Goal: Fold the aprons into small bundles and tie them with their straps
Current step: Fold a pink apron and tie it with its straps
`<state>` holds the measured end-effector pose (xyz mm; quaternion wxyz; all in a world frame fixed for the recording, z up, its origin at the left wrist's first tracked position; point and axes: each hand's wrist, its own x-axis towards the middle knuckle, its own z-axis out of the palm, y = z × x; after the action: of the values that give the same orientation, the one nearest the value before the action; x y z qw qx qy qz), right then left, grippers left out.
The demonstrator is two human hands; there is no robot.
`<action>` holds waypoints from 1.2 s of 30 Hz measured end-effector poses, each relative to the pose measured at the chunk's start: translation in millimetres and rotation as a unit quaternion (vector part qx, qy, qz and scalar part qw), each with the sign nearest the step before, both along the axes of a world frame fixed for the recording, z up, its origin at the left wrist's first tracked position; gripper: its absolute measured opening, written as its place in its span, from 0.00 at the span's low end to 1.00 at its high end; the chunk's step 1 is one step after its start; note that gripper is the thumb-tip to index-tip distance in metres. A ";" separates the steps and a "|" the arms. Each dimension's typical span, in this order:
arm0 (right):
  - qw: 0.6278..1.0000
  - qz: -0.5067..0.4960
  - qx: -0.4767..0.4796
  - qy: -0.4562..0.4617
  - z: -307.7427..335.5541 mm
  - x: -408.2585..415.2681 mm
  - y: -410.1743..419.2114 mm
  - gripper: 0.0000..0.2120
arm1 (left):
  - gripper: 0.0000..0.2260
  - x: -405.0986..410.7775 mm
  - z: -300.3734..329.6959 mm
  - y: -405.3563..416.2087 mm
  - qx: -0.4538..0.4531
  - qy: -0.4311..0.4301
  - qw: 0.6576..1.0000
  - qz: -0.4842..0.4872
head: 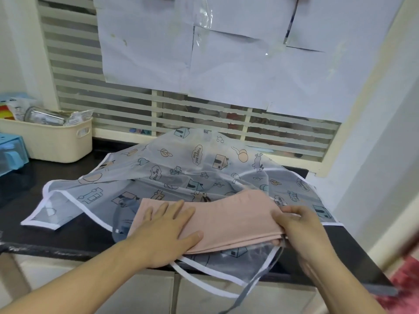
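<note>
Pink apron (226, 219), folded on the translucent printed apron (181, 168) at the counter (56, 236) edge, is pressed by the flat, open left hand (167, 232) and pinched at its right end by the right hand (294, 225). Slippage on that slick sheet is likely to undo the folds, and the grey strap (256, 284) hanging off the edge could be snagged.

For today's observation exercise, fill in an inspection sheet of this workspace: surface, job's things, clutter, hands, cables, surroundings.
Surface: dark countertop.
Job's things: folded pink apron lying on a spread translucent printed apron; grey strap hanging over the front edge.
Clutter: cream basket of packets at the back left; blue box beside it.
Hands: left hand pressing flat on the pink apron; right hand gripping its right end.
Cables: nothing seen.
Surroundings: louvred window, papers taped over it.
</note>
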<state>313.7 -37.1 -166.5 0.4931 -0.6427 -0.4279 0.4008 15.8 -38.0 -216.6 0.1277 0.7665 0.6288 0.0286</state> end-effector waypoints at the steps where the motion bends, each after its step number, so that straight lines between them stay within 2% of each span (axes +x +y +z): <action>1: 0.999 -0.009 -0.013 0.042 -7.5 5.8 -3.6 0.07 | 0.37 7.9 -1.1 1.5 -0.004 0.006 1.000 -0.003; 4: 0.980 0.006 -0.068 0.188 -19.8 17.7 -14.5 0.08 | 0.40 34.2 -5.2 6.3 -0.002 0.029 0.999 -0.019; 6: 0.975 0.046 -0.091 0.198 -23.9 17.4 -18.5 0.09 | 0.40 45.0 -9.3 6.1 0.000 0.044 0.999 -0.025; 8: 0.982 0.080 -0.109 0.134 -24.5 13.3 -19.7 0.09 | 0.41 51.3 -14.2 5.1 0.003 0.053 0.998 -0.019; 10: 0.985 0.101 -0.120 0.071 -20.5 6.2 -19.9 0.04 | 0.43 51.9 -16.8 4.5 -0.002 0.058 0.998 -0.009; 12: 0.992 0.089 -0.093 0.019 -15.7 1.1 -20.1 0.01 | 0.45 51.6 -14.9 4.6 -0.014 0.058 0.998 -0.002; 16: 0.998 0.053 0.030 -0.035 -13.9 -24.3 -23.4 0.07 | 0.47 50.3 -10.2 1.9 -0.030 0.045 0.999 -0.003; 18: 0.994 0.070 0.010 -0.086 -21.8 -42.3 -26.2 0.08 | 0.47 50.2 -11.1 1.6 -0.032 0.034 0.999 -0.005; 21: 0.959 0.124 -0.026 -0.252 -31.2 -57.4 -25.8 0.05 | 0.40 42.6 -7.0 3.8 -0.024 -0.015 1.000 -0.003; 24: 0.943 0.122 0.003 -0.310 -29.0 -63.1 -21.4 0.09 | 0.32 20.9 -3.0 5.2 0.019 -0.041 0.999 0.002; 26: 0.936 0.086 0.038 -0.338 -24.0 -73.2 -20.3 0.12 | 0.31 6.5 -5.9 4.2 0.052 -0.019 0.998 -0.013; 28: 0.912 0.076 0.119 -0.385 -21.3 -89.0 -23.6 0.09 | 0.29 -1.1 -11.1 4.3 0.061 -0.035 0.997 -0.018; 29: 0.890 0.090 0.159 -0.418 -19.9 -99.0 -26.4 0.03 | 0.28 -1.9 -9.6 4.4 0.070 -0.063 0.995 -0.021; 30: 0.865 0.111 0.188 -0.453 -20.9 -108.4 -29.2 0.07 | 0.25 -2.0 -9.5 6.8 0.071 -0.120 0.990 -0.015; 31: 0.832 0.152 0.198 -0.495 -23.5 -117.6 -31.6 0.18 | 0.21 -2.9 -7.5 9.0 0.074 -0.211 0.975 -0.002; 32: 0.801 0.188 0.190 -0.535 -27.0 -126.0 -32.7 0.26 | 0.18 -5.0 -3.4 9.7 0.061 -0.333 0.941 0.027; 33: 0.775 0.214 0.178 -0.567 -29.4 -133.0 -34.3 0.31 | 0.17 -6.7 3.1 8.7 0.038 -0.466 0.881 0.074; 34: 0.755 0.237 0.165 -0.588 -33.0 -140.2 -35.1 0.34 | 0.19 -13.1 7.6 10.2 0.005 -0.586 0.799 0.135; 35: 0.744 0.253 0.153 -0.599 -36.2 -144.9 -36.3 0.35 | 0.23 -20.4 11.7 11.9 -0.027 -0.673 0.716 0.184; 36: 0.738 0.262 0.147 -0.604 -41.1 -147.5 -35.8 0.34 | 0.27 -29.6 13.0 13.9 -0.051 -0.717 0.662 0.213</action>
<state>166.2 -72.9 -207.7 0.0953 -0.5320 -0.8410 -0.0264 -13.8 -24.1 -203.6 0.5682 0.3468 0.4894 0.5633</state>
